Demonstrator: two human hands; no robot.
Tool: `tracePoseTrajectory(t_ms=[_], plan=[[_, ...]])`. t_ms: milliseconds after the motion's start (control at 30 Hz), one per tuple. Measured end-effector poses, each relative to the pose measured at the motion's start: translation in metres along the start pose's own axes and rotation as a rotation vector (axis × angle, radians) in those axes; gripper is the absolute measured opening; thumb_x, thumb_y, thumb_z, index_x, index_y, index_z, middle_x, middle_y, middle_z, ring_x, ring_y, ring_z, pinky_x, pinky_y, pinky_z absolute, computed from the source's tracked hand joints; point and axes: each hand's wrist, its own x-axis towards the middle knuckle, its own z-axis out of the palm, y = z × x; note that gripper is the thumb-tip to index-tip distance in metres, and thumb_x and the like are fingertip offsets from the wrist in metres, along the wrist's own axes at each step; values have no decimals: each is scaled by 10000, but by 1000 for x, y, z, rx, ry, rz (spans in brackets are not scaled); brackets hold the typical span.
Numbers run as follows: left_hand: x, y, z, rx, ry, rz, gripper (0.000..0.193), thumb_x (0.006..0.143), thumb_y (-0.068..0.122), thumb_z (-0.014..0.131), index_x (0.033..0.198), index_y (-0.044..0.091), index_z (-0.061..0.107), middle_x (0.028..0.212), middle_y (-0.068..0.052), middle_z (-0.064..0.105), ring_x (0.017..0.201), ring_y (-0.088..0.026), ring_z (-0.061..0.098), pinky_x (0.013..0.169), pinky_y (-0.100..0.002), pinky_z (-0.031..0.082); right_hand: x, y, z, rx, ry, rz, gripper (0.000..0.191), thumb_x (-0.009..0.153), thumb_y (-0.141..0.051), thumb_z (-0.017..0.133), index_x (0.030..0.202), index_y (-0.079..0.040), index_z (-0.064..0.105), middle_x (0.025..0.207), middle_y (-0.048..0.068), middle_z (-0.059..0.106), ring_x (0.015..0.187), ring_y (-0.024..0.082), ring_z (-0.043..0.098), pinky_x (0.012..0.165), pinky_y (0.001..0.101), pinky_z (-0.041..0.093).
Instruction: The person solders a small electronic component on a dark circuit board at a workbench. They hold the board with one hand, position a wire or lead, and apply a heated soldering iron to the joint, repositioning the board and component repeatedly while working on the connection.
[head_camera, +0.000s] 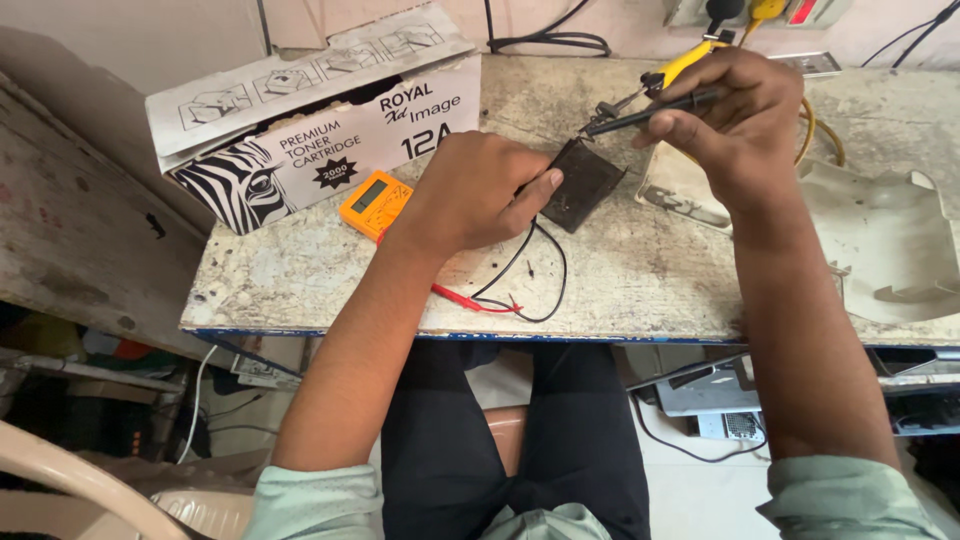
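My left hand (478, 190) grips a small dark rectangular part (585, 185), tilted up off the worn workbench (300, 280). My right hand (735, 115) holds a thin black probe (640, 115) like a pen, its tip just above the part's upper corner. Black and red leads (520, 285) loop across the bench below the part. An orange multimeter (375, 203) lies just left of my left wrist, partly hidden by it.
A long white cardboard box with a zebra print (310, 120) lies at the back left. A pale plastic housing (880, 240) sits at the right. A yellow-handled tool (685, 65) and cables lie behind my right hand. My legs are under the bench edge.
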Motion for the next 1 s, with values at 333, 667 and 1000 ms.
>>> tracePoseTrajectory(t_ms=[333,667,1000], plan=[[1,3,0,22,-5,-31,319,966,277,629,712,88,665,652,-114,659,643,-353,655,611,-477,501,-2,9,-5,20,41,8,220,1057,-67,799,1026,84,642,890,151,713,801,205,748,779,333,649],[3,13,1,-69,99,-29,205,1019,157,596,1216,111,567,894,-107,741,791,-330,723,661,-456,532,1,12,2,-31,39,-18,253,1053,-124,806,1050,66,639,891,128,699,803,193,749,751,314,652],[3,10,4,-200,102,-98,94,1111,196,552,1152,129,499,764,-60,707,720,-298,736,608,-414,517,5,7,7,-50,16,-48,245,1076,-103,794,1057,71,622,926,125,684,827,196,751,759,316,653]])
